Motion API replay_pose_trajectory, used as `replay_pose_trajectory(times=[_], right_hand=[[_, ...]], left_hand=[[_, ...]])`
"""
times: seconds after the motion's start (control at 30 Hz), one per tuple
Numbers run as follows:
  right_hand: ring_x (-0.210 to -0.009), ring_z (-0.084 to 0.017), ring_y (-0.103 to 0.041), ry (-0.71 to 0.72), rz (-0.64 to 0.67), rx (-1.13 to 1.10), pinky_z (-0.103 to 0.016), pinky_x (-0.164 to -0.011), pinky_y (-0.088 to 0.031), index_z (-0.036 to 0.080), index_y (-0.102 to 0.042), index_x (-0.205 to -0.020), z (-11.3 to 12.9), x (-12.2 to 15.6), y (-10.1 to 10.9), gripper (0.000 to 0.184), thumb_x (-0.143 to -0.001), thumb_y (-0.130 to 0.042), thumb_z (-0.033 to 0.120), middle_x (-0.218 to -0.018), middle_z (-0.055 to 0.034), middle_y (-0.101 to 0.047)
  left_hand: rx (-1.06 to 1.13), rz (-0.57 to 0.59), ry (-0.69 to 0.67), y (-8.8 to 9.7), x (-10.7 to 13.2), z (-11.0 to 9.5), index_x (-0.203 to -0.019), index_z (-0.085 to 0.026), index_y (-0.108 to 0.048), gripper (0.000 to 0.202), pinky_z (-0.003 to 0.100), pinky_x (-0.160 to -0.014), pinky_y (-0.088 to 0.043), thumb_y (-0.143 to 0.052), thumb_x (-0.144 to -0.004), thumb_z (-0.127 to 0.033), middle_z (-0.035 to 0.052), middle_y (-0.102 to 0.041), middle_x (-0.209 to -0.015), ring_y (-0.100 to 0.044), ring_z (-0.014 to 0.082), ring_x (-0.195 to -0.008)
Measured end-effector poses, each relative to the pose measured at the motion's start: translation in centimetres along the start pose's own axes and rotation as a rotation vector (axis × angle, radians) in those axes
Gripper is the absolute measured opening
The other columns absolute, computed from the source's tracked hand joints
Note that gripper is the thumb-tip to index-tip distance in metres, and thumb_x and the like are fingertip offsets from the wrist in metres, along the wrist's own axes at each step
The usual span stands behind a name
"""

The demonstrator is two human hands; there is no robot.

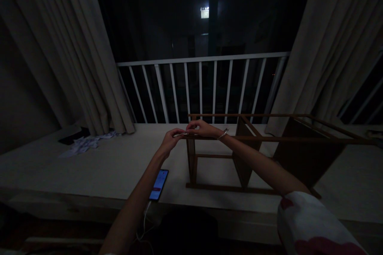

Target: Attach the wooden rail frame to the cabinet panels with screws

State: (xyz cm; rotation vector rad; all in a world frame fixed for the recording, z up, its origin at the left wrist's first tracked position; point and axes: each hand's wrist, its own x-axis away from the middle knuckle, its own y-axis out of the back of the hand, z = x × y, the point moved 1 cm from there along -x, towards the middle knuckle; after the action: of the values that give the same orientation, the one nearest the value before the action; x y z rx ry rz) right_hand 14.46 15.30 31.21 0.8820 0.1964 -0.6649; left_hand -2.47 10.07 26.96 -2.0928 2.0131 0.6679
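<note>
Two-handed work at near end of wooden rack [243, 169], sideways on pale ledge [119, 171]. Left hand [171, 139], right hand [202, 128]: fingers bent, grip too dark to confirm. Shelves [311, 153] already in place; remainder unclear.

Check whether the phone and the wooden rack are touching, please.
Apart. The head view shows a bare strip of the pale ledge between the phone's right edge and the near left end of the wooden rack.

I've got a dk brown open-frame rack [243, 172] on its side atop the pale ledge [113, 167], w/ its panels upright.
</note>
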Motion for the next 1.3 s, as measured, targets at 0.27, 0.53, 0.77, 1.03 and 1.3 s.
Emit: replay_pose_trajectory(times=[0.27, 0.53, 0.77, 1.03, 1.3], right_hand=[[-0.07, -0.01, -0.052, -0.017, -0.009, -0.032, -0.021, -0.065, -0.041, 0.01, -0.06, -0.082, 0.3, 0.0, -0.2, 0.028, -0.073, -0.054, 0.037, -0.076, -0.0025, -0.06], [-0.065, -0.009, -0.051, -0.03, 0.018, -0.03, -0.019, -0.059, -0.04, 0.009, -0.059, -0.083, -0.1, -0.2, -0.1, 0.028, -0.074, -0.053, 0.035, -0.073, -0.0021, -0.058], [-0.067, -0.009, -0.052, 0.003, -0.014, -0.048, -0.02, -0.061, -0.041, 0.01, -0.06, -0.085, -0.9, -0.4, -0.2, 0.029, -0.074, -0.053, 0.036, -0.074, -0.0023, -0.059], [-0.065, -0.01, -0.052, -0.017, -0.053, -0.027, -0.021, -0.061, -0.042, 0.01, -0.06, -0.086, -1.5, -0.6, -0.1, 0.034, -0.073, -0.053, 0.04, -0.072, -0.0027, -0.06], [-0.079, -0.012, -0.055, 0.035, -0.02, -0.048, -0.024, -0.072, -0.043, 0.011, -0.061, -0.091, -0.8, -0.3, -0.1, 0.032, -0.075, -0.052, 0.037, -0.086, -0.0055, -0.061]], left_hand=[[-0.055, -0.055, 0.024, -0.7, 0.5, -0.2, -0.077, -0.016, -0.063, 0.032, 0.026, -0.071, -0.041, -0.063, -0.061, -0.043, 0.0037, -0.064, -0.08, -0.056, 0.016, -0.078], [-0.109, -0.132, -0.007, -1.3, 0.1, 0.4, -0.069, -0.015, -0.06, 0.027, 0.024, -0.063, -0.039, -0.065, -0.059, -0.041, 0.0003, -0.059, -0.068, -0.053, 0.0124, -0.065], [-0.071, -0.161, 0.04, -1.0, 0.2, 0.5, -0.071, -0.015, -0.062, 0.03, 0.025, -0.063, -0.039, -0.066, -0.058, -0.042, 0.0014, -0.061, -0.071, -0.054, 0.0141, -0.07], [0.078, -0.136, 0.143, -1.2, 0.2, 0.6, -0.076, -0.014, -0.065, 0.035, 0.027, -0.07, -0.04, -0.071, -0.052, -0.04, 0.0038, -0.065, -0.076, -0.056, 0.0154, -0.075], [0.103, -0.152, 0.119, -1.2, 0.2, 0.8, -0.073, -0.015, -0.067, 0.031, 0.029, -0.077, -0.039, -0.071, -0.052, -0.037, 0.0041, -0.065, -0.078, -0.056, 0.0165, -0.078]])
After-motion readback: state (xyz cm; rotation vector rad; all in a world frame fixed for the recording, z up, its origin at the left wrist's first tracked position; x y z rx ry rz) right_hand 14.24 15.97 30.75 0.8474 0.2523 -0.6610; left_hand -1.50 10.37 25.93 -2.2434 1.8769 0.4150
